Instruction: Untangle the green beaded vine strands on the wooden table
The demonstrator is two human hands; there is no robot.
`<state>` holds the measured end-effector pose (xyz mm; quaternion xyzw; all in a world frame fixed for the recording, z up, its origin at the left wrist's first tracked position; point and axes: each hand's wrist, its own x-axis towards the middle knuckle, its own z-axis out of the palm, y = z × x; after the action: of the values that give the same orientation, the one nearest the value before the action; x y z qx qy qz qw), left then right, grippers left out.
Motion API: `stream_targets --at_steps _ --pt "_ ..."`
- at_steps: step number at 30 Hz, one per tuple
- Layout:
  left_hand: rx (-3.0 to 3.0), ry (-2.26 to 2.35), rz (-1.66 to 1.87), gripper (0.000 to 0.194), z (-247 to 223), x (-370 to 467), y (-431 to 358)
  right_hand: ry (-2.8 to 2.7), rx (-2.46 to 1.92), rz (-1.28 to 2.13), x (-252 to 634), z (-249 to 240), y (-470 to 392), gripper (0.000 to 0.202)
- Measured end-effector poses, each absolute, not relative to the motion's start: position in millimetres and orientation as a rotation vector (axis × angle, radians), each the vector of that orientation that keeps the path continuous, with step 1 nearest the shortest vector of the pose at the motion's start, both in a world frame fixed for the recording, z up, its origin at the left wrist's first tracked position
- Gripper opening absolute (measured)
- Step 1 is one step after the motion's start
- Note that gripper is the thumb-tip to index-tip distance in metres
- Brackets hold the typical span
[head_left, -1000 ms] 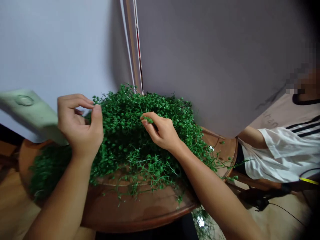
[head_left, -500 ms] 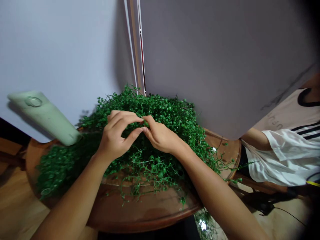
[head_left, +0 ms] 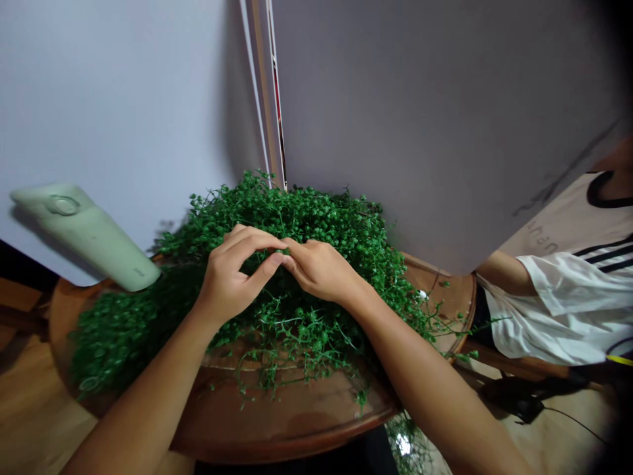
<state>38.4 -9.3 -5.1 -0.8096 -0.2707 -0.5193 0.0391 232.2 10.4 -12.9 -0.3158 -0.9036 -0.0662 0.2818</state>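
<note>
Over a big heap of green leafy plant stems (head_left: pixel 316 330), my left hand (head_left: pixel 237 267) and my right hand (head_left: pixel 319 267) meet at the fingertips. Thumb and index finger of the left hand form a pinch, its other fingers curled behind. The right hand's fingers are pressed together in a pinch against it. A small green plant piece (head_left: pixel 282 251) shows between the fingertips, mostly covered by them. Looser stems with small clustered leaves hang below the hands onto the round wooden table (head_left: pixel 277 429).
A pale green bottle (head_left: pixel 106 237) stands at the left, beside a second part of the heap. Light panels (head_left: pixel 395 119) rise behind the table. At the right sits another person in a white shirt (head_left: pixel 558 303). More stems (head_left: pixel 410 445) lie below the table edge.
Both hands have sunk slightly, fingertips still together. The right hand's fingers have turned over more, hiding more of the green piece. The heap looks the same.
</note>
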Motion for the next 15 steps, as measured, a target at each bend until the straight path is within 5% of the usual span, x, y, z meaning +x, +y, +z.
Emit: stream_targets --at_steps 8,15 --pt "-2.474 -1.102 -1.89 0.019 -19 33 3 -2.188 -0.681 -0.078 235 -7 9 0.02" --pt "-2.6 -1.099 -2.049 0.028 -14 31 9 -2.224 -0.701 -0.422 234 -10 11 0.024"
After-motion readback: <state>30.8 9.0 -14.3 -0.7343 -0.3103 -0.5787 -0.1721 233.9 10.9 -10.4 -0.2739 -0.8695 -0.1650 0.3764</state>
